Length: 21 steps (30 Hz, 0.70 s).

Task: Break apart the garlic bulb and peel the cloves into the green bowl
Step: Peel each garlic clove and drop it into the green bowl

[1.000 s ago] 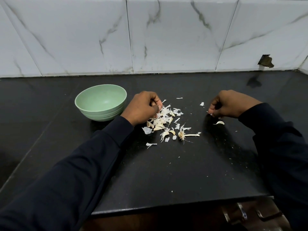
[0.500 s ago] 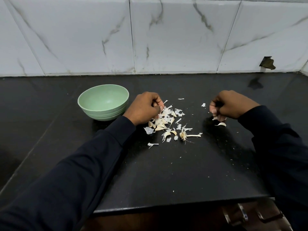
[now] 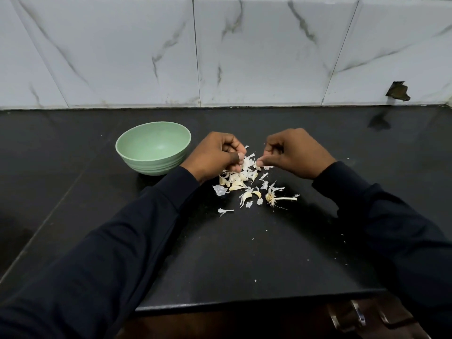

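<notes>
Swinging in from the far right of the counter (image 3: pixel 244 253), our right hand (image 3: pixel 297 155) now meets our left hand (image 3: pixel 214 157) over the garlic pile (image 3: pixel 241 178), which lies where it lay, just right of the green bowl (image 3: pixel 152 166). We find the bulb already broken: its bare root plate (image 3: pixel 270 198), wiry-rooted with a thin stalk, lies at the pile's near edge, and curved ivory cloves (image 3: pixel 236 185) sit among papery white skins (image 3: pixel 220 190). What shows of the bowl's smooth, matte inside holds no clove, so we judge nearly all the peeling yet to do. Our left hand, fingers curled, pinches a pale piece (image 3: pixel 246 160), clove or husk we cannot tell; our right hand curls too, fingertips (image 3: pixel 259 163) nipped together just beside it, and whether they grasp anything we cannot tell. We note polished black stone below, grey-veined glossy tiles (image 3: pixel 244 45) behind.
</notes>
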Available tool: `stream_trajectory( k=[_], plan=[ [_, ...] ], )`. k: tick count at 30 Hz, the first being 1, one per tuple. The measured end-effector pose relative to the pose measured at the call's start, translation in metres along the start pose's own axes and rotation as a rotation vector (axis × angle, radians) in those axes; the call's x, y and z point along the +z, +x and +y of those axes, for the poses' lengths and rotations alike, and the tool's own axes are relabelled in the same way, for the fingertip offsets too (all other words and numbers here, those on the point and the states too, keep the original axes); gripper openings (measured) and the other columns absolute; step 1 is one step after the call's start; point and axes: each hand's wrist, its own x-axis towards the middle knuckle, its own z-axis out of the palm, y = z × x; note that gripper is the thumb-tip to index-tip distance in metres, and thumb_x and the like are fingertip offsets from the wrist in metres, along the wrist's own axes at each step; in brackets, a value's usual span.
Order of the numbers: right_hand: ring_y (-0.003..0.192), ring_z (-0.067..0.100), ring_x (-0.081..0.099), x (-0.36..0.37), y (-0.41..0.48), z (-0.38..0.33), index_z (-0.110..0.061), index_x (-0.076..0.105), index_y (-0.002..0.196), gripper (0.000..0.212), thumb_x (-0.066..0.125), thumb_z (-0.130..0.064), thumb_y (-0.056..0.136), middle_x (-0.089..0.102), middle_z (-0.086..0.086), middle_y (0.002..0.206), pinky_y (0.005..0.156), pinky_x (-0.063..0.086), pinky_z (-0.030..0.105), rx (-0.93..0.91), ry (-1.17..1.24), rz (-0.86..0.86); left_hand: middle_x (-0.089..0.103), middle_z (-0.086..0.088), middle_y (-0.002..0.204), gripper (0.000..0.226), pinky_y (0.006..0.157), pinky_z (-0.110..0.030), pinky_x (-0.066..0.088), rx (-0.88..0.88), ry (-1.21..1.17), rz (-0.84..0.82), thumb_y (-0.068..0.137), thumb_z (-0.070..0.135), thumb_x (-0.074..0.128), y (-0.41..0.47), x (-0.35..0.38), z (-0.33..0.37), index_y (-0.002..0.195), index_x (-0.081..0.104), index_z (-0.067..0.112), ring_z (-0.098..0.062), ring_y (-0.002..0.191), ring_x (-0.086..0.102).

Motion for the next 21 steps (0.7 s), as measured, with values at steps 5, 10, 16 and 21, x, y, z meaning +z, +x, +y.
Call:
stream_trajectory(
  k=[5, 10, 16, 21],
  plan=[
    [0.071, -0.010, 0.063, 0.012, 0.003, -0.007, -0.023, 0.079, 0.106, 0.020, 0.082, -0.029, 0.087, 0.075, -0.011, 0.088, 0.068, 0.044, 0.005, -0.022, 0.188, -0.085, 0.070, -0.011, 0.070, 0.013, 0.053, -0.018, 0.053, -0.038, -0.276, -0.022, 0.093, -0.011, 0.061, -0.001, 0.002, 0.005, 0.095, 0.065, 0.001, -0.017, 0.060, 0.069],
    [0.078, -0.001, 0.063, 0.012, 0.005, -0.006, -0.028, 0.079, 0.100, 0.012, 0.077, -0.022, 0.090, 0.070, -0.015, 0.092, 0.070, 0.045, 0.018, -0.026, 0.096, -0.153, 0.074, -0.011, 0.079, 0.020, 0.055, -0.026, 0.051, -0.024, -0.042, 0.084, 0.091, -0.010, 0.056, -0.002, -0.001, 0.006, 0.098, 0.068, 0.004, -0.018, 0.065, 0.068],
    [0.082, 0.000, 0.062, 0.002, 0.000, -0.005, -0.028, 0.079, 0.100, 0.018, 0.079, -0.015, 0.088, 0.069, -0.014, 0.097, 0.071, 0.046, 0.013, -0.050, 0.051, -0.318, 0.062, 0.015, 0.054, 0.016, 0.069, -0.031, 0.055, 0.023, 0.368, 0.207, 0.084, 0.007, 0.065, 0.001, -0.005, 0.002, 0.081, 0.077, 0.017, -0.002, 0.054, 0.058],
    [0.077, -0.001, 0.063, 0.010, 0.003, -0.009, -0.021, 0.074, 0.099, 0.013, 0.073, -0.009, 0.091, 0.072, -0.008, 0.088, 0.064, 0.042, 0.008, -0.019, -0.017, -0.324, 0.067, 0.008, 0.067, 0.012, 0.068, -0.025, 0.057, 0.064, 0.412, 0.170, 0.086, 0.012, 0.069, -0.001, -0.002, 0.003, 0.082, 0.076, 0.021, -0.004, 0.062, 0.066]
  ],
)
